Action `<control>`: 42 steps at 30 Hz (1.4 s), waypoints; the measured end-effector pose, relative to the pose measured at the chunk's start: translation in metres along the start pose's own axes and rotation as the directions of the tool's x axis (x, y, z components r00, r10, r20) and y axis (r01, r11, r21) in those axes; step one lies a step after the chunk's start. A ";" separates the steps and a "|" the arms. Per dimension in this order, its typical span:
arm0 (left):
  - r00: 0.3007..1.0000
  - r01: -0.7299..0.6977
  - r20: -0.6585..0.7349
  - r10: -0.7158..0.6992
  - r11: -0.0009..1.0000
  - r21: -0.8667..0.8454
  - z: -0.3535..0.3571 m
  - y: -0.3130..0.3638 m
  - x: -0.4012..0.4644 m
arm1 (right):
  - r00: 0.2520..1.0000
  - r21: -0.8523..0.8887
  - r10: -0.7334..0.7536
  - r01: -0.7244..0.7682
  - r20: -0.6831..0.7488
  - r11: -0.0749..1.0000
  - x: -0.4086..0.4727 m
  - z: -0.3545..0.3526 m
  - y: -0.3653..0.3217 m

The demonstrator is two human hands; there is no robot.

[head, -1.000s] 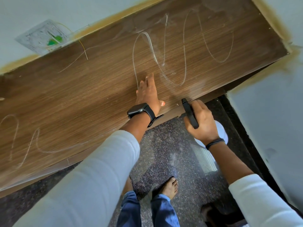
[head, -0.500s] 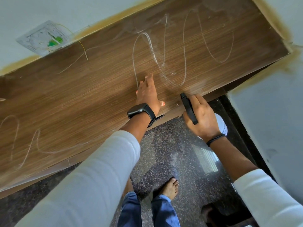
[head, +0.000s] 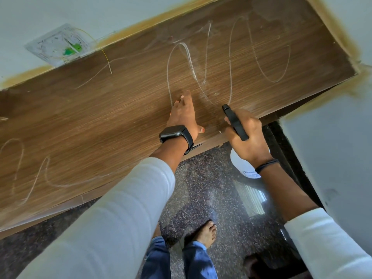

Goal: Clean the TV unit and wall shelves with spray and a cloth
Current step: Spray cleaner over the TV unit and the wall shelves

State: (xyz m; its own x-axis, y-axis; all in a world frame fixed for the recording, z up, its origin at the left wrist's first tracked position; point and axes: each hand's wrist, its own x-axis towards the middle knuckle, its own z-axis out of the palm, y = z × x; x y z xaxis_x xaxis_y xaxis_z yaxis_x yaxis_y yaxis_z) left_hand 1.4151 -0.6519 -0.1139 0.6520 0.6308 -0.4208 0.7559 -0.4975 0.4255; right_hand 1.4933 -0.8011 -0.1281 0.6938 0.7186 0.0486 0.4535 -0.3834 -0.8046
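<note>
Item: wooden shelf (head: 100, 121), brown grain, its top carrying pale looping streaks (head: 181, 63). We are finding it running against a pale wall (head: 60, 15), its right end meeting a second wall face (head: 332, 148).

Item: left hand (head: 184, 115). We are seeing it lying flat on the shelf top near the front edge, fingers (head: 186, 97) straight and together, pointing toward the back edge, holding nothing. A black smartwatch (head: 175, 133) is sitting on the wrist, above a white sleeve (head: 120, 208).

Item: right hand (head: 246, 135). We are seeing its fingers curled round the black trigger head of a spray bottle (head: 234, 121), the nozzle tip pointing over the shelf's front edge, just beside the left hand. The bottle's white body (head: 244, 168) is hanging below the hand, off the front edge and over the floor. A dark band (head: 266, 164) is circling the wrist.

Item: cloth. We are not finding it in view.

Item: wall plate (head: 58, 45), square, pale, with a green patch, sitting above the shelf's back edge toward its left.

Item: speckled dark floor (head: 211, 198), with a bare foot (head: 205, 232) and blue trouser legs (head: 177, 260) below the front edge.
</note>
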 end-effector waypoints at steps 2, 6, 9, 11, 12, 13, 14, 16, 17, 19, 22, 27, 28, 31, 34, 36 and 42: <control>1.000 -0.010 -0.015 0.010 1.000 -0.019 0.002 -0.001 -0.002 | 1.000 0.009 -0.020 0.019 0.008 1.000 -0.006 -0.001 0.002; 0.999 -0.018 -0.029 0.016 0.997 -0.080 0.011 -0.001 -0.006 | 0.998 0.011 0.036 -0.035 -0.047 0.999 -0.015 -0.004 0.011; 0.998 -0.033 -0.050 0.030 0.998 -0.062 0.019 -0.001 -0.007 | 0.995 0.011 0.050 -0.049 -0.081 0.999 -0.018 -0.007 0.017; 0.998 -0.040 -0.054 0.038 0.998 -0.043 0.021 -0.001 -0.008 | 0.996 -0.005 0.059 -0.060 -0.063 0.998 -0.022 -0.006 0.022; 0.998 -0.043 -0.056 0.041 0.998 -0.040 0.021 -0.001 -0.008 | 0.997 0.000 0.067 -0.067 -0.047 0.998 -0.024 -0.005 0.024; 0.998 -0.045 -0.056 0.043 0.998 -0.043 0.021 -0.001 -0.008 | 0.997 0.001 0.077 -0.077 -0.029 0.997 -0.028 -0.004 0.026; 0.998 -0.045 -0.051 0.043 0.998 -0.049 0.020 -0.001 -0.008 | 0.996 -0.005 0.091 -0.091 -0.013 0.996 -0.031 -0.003 0.028; 0.998 -0.046 -0.041 0.043 0.997 -0.056 0.019 -0.001 -0.007 | 0.994 -0.021 0.110 -0.110 0.001 0.994 -0.036 -0.003 0.034; 0.998 -0.045 -0.039 0.043 0.997 -0.055 0.018 0.000 -0.007 | 0.993 -0.022 0.115 -0.115 0.006 0.993 -0.037 -0.005 0.035; 0.998 -0.046 -0.037 0.044 0.997 -0.056 0.019 0.003 -0.009 | 0.993 0.000 0.112 -0.112 0.022 0.994 -0.039 -0.009 0.038; 0.999 -0.042 -0.036 0.038 0.995 -0.089 0.021 0.007 -0.011 | 0.996 0.026 0.047 -0.049 0.073 0.998 -0.040 -0.015 0.038; 0.998 -0.025 -0.060 0.018 0.992 -0.125 0.024 0.002 -0.008 | 0.994 -0.025 -0.007 0.009 0.107 1.000 -0.031 -0.009 0.030; 0.998 -0.024 -0.059 0.016 0.992 -0.127 0.024 0.002 -0.008 | 0.997 -0.025 0.017 -0.015 0.074 1.000 -0.028 -0.007 0.028; 0.998 -0.024 -0.065 0.016 0.991 -0.134 0.024 0.004 -0.009 | 0.997 0.023 0.075 -0.074 -0.014 0.997 -0.024 -0.006 0.026; 0.996 -0.033 -0.090 0.018 0.986 -0.165 0.027 0.010 -0.013 | 0.995 0.073 0.100 -0.098 -0.016 0.992 -0.028 -0.007 0.031; 0.993 -0.060 -0.107 0.039 0.978 -0.199 0.034 0.016 -0.017 | 0.994 0.123 0.113 -0.113 0.001 0.986 -0.033 -0.008 0.038; 0.985 -0.126 -0.135 0.104 0.979 -0.163 0.055 0.035 -0.021 | 0.992 0.275 0.117 -0.100 -0.046 0.956 -0.041 -0.015 0.048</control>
State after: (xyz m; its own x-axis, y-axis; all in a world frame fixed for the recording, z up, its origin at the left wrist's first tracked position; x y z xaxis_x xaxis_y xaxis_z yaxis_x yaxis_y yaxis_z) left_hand 1.4314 -0.7153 -0.1346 0.7132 0.6502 -0.2619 0.6480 -0.4690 0.6002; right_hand 1.4946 -0.8579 -0.1593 0.7673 0.6410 -0.0186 0.2104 -0.2791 -0.9369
